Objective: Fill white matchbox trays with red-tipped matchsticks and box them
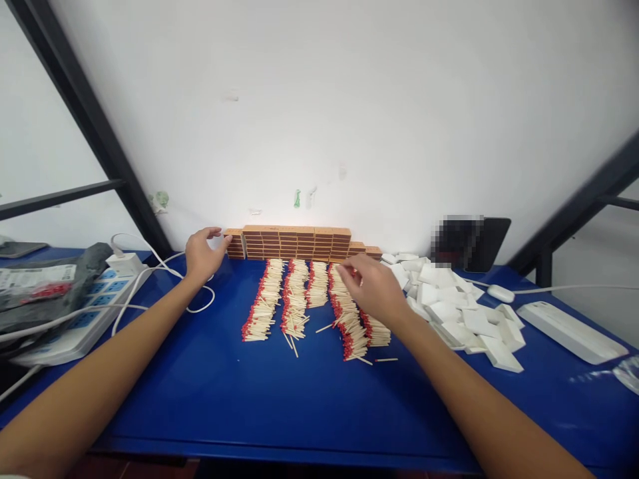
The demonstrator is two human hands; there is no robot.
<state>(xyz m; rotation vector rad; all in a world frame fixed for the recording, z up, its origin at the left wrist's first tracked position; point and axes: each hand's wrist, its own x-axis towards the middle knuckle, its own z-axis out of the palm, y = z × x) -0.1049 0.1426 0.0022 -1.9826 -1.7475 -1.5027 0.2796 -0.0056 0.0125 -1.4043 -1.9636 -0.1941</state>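
Note:
Reaching to the left end of a row of stacked matchboxes point(297, 243), my left hand point(202, 254) has its thumb and fingers apart. Its thumb tip is at the side of the end stack; whether it touches I cannot tell. My right hand point(372, 283) is over the right-hand rows of matches, fingers curled and pressed together. Red match heads show by its fingertips, but what they hold is hidden. Red-headed matches point(264, 303) lie in several rows in front of the boxes. One loose match point(387, 360) lies near my right forearm.
White matchbox trays point(444, 303) lie heaped at the right, beside a white oblong device point(572, 331) and a black screen point(486, 243). At the left are a power strip point(94, 309), white cables point(164, 267) and a grey bag point(92, 266). The blue table point(279, 406) meets a white wall.

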